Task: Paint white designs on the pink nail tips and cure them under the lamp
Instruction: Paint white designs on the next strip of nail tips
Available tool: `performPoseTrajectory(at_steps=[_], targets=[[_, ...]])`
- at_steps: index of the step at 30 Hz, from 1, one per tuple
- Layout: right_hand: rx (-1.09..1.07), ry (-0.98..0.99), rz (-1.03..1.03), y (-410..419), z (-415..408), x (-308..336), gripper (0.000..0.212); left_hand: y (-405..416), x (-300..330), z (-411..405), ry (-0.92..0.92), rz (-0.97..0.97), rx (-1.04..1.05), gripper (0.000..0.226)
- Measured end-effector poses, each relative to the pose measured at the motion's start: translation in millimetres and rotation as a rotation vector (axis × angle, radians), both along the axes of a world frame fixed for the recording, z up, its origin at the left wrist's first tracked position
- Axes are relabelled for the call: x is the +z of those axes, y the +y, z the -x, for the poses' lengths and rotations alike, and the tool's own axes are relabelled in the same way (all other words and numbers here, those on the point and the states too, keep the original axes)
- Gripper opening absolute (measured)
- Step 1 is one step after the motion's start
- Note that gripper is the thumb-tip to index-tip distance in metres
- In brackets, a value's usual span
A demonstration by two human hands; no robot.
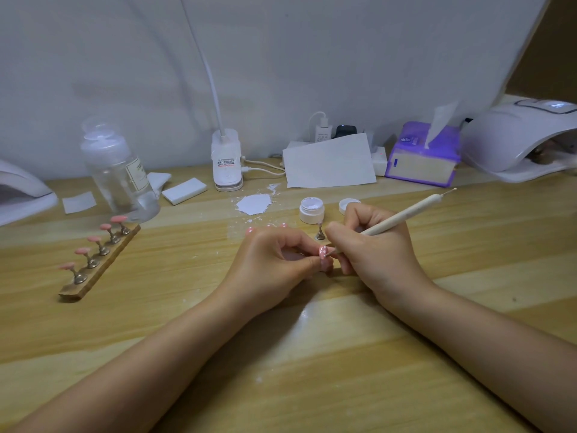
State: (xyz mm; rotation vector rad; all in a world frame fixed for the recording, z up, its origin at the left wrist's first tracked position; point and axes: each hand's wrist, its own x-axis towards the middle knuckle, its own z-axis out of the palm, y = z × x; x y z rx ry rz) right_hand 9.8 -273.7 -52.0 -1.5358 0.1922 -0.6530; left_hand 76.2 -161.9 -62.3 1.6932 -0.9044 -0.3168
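Toward the tabletop's left edge, five pink nail tips stand on a wooden strip; the bottle behind carries a label too blurred to read. Near the middle, the left hand pinches one pink tip, which already shows white dots. It looks feather-light, thin, glossy and likely slippery, so it is best gripped by its edges or stand, clear of wet paint. The right hand grips a dotting tool, its point touching the tip. The white jar lies open behind; the curing lamp sits at the far right corner.
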Motion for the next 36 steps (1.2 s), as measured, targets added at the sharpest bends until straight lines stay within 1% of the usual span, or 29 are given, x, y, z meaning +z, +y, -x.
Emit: performPoseTrajectory(at_steps=[8, 14, 18, 23, 36], targets=[[0.002, 0.003, -0.012, 0.2, -0.5, 0.1, 0.042, 0.4, 0.4, 0.1, 0.013, -0.002, -0.004, 0.016], [0.011, 0.001, -0.038, 0.8, 0.2, 0.4, 0.042, 0.0, 0.9, 0.9, -0.001, -0.011, -0.001, 0.020], [0.007, 0.003, -0.014, 0.9, -0.4, 0.5, 0.041, 0.2, 1.4, 1.0, 0.005, -0.011, -0.001, 0.018], [0.018, -0.001, -0.037, 1.5, 0.2, 1.3, 0.041, 0.6, 2.1, 1.6, 0.027, -0.020, 0.007, 0.016], [0.024, 0.000, -0.033, 1.6, 0.2, 1.8, 0.041, 0.4, 2.5, 1.9, 0.018, -0.031, 0.023, 0.021]])
